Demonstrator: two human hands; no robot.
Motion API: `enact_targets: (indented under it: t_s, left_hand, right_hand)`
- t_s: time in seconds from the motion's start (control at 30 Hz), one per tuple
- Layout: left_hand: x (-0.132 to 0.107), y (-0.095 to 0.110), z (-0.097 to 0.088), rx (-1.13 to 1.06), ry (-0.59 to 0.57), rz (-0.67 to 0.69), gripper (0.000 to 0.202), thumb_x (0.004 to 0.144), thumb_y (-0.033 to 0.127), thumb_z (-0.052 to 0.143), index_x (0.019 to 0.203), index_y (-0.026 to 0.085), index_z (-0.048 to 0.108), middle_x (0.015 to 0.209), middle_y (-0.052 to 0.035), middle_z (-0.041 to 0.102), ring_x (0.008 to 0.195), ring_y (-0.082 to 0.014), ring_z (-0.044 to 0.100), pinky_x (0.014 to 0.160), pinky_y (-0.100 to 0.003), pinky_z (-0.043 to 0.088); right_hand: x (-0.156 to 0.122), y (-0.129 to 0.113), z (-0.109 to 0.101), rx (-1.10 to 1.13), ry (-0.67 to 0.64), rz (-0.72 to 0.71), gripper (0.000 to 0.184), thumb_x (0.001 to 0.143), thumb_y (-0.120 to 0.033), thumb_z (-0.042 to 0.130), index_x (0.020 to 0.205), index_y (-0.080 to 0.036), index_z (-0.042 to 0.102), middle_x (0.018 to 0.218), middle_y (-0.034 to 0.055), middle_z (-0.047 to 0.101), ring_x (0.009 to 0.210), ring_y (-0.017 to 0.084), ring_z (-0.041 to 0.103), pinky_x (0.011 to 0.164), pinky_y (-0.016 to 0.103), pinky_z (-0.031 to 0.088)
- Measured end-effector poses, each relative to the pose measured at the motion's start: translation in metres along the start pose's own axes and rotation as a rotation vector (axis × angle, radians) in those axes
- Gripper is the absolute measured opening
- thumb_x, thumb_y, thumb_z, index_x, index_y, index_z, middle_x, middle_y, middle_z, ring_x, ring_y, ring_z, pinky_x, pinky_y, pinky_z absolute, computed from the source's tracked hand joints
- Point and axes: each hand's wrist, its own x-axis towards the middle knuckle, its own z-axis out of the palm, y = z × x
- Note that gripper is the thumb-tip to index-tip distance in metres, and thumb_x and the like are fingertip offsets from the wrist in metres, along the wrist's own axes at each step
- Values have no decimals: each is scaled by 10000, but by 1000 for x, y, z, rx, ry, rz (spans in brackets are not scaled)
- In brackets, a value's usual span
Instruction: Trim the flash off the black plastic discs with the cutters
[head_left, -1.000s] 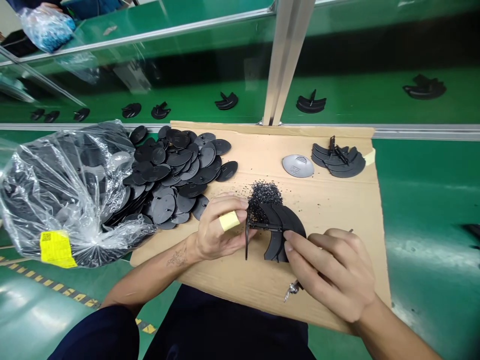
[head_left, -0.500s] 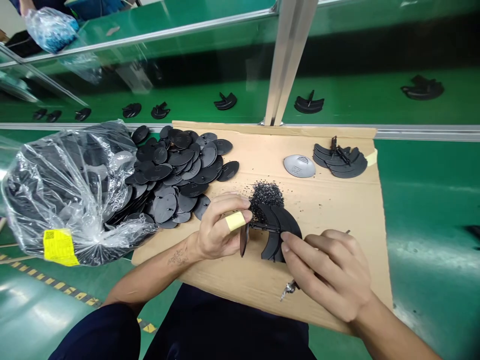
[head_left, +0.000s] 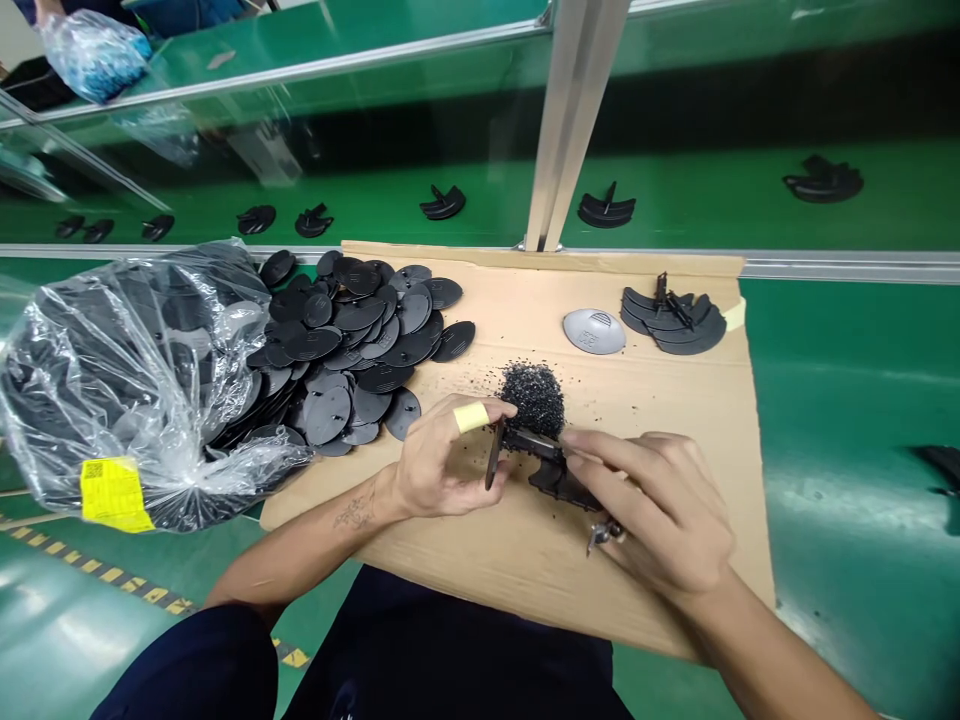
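My left hand [head_left: 439, 462], yellow tape round one finger, pinches a black oval plate [head_left: 494, 456] on edge between finger and thumb. My right hand [head_left: 660, 505] grips a black curved plastic part [head_left: 561, 484], now seen nearly edge-on. A bar of this part reaches left to the oval plate; whether they are joined I cannot tell. A small metal tool [head_left: 602, 536] sticks out from under my right fingers, its other end hidden. Just beyond both hands lies a heap of tiny black bits [head_left: 531, 396] on the cardboard sheet [head_left: 480, 560].
Loose black oval plates [head_left: 382, 320] are piled at left beside a clear plastic bag [head_left: 135, 370] full of more. A grey oval plate [head_left: 594, 331] and stacked curved parts [head_left: 675, 322] lie at right. Behind a metal post [head_left: 574, 130], several black parts [head_left: 442, 203] sit on a green surface.
The curved part has turned from showing its broad face to nearly edge-on. My right hand has shifted slightly up and left, and my left thumb shows more fully below the oval plate.
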Motion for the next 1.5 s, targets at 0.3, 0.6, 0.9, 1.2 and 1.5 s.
enact_targets:
  t_s: [0.3,0.6,0.9,1.2,1.5]
  left_hand:
    - [13,-5,-18,103,-343,-99,247,1016,222,446,1194,129,588,842,-68,712,733,-168,673,715,-290,570]
    - [29,-9,-21,41,-576,-358,277,1038,302,369,1073,158,603,852,-44,695,740,-166,643,679,-260,498]
    - [25,-3,-24,199,-566,-256,260,1018,258,400,1131,174,620,910,-64,724,810,-206,693,743,-301,531]
    - [61,22,0,367,-890,-254,355,966,226,454,1311,162,511,793,-82,735,692,-277,729,659,-360,565]
    - [122,9,86,379,-882,-195,302,960,209,497,1242,115,552,1007,-181,750,955,-323,746,839,-410,564]
  right_hand:
    - [11,-7,8,422,-58,341,146,909,-139,687,1031,-214,660,975,69,756,823,191,715,710,320,566]
    - [14,-12,11,459,-32,616,144,920,-327,689,844,-218,634,752,-2,656,639,145,585,632,270,491]
    - [25,-1,-3,616,-153,692,270,992,-445,576,934,-196,664,811,20,660,710,159,615,653,277,507]
    - [29,6,-35,362,-3,684,346,984,-523,569,870,-205,639,591,-36,522,515,120,470,510,261,394]
    - [-26,-22,-78,379,61,975,350,923,-560,605,877,-217,551,702,-48,439,602,119,406,571,254,375]
